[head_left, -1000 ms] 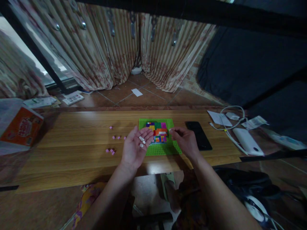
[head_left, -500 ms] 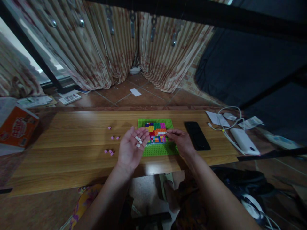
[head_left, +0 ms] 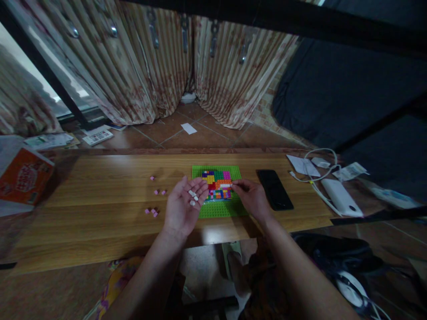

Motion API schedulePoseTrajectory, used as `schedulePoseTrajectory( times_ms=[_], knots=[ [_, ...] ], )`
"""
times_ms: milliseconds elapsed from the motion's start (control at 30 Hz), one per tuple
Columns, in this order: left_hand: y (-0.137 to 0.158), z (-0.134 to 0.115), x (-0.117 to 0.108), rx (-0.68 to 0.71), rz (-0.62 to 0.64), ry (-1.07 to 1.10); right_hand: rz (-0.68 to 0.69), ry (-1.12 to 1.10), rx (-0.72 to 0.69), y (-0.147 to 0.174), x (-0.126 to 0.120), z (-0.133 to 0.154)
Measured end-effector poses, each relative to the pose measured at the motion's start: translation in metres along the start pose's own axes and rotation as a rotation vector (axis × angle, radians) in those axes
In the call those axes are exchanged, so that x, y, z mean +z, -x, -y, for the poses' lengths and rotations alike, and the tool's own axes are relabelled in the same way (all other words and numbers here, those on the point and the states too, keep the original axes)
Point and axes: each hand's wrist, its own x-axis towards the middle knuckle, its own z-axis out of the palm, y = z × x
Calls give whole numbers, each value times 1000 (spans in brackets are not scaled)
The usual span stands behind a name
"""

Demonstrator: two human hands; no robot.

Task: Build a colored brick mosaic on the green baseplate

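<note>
My left hand (head_left: 183, 206) is palm up, fingers stretched out and slightly cupped, holding several small white building bricks (head_left: 193, 196). Beside it lies a green baseplate (head_left: 222, 210) bearing a patchwork of coloured bricks (head_left: 218, 181) in yellow, red, orange, pink, blue and dark green. A short white strip lies among the orange ones. My right hand (head_left: 253, 198) reaches in from the right, thumb and forefinger pinched at the right end of this strip. A small white brick appears between the fingertips, mostly covered by them.
Several pink bricks (head_left: 156, 192) are scattered on the wooden table (head_left: 100, 200) to the left. A black phone (head_left: 275, 190) lies right of the baseplate. Farther right are a white power bank (head_left: 340, 197) and a cable (head_left: 316, 178). An orange box (head_left: 26, 178) stands at the left end.
Almost nothing differs. My right hand stays at the white strip with its fingertips a touch shifted, and my left hand keeps the white bricks in its palm.
</note>
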Motion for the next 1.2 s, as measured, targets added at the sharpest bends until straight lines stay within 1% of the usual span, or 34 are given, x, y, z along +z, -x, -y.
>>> schedulePoseTrajectory(
  times_ms=[133,200,267,400,533,700,800,900,967,1100,1200],
  knots=[
    [0,1,0,7,1,15,2,156,-75,4,-2,1],
    [-1,1,-1,12,-4,15,-10,176,-94,5,-2,1],
    [0,1,-1,17,-1,9,-29,133,-81,5,-1,1],
    [0,0,-1,15,15,5,-70,-68,16,2,3,-1],
    [0,0,-1,16,12,8,-80,-198,159,-1,5,-4],
    [-1,0,-1,14,15,-5,-44,-391,356,-4,5,-3],
    [-1,1,-2,5,18,-12,-21,-455,429,-6,6,0],
    [-2,2,-3,-5,20,-22,-20,-482,471,-8,7,2],
    [-2,5,-3,-15,31,-32,-13,-469,475,-9,7,3],
    [-1,13,-3,-44,60,-56,-1,-436,456,-9,8,2],
    [0,18,-4,-70,74,-68,-25,-414,419,-7,10,2]
  ],
)
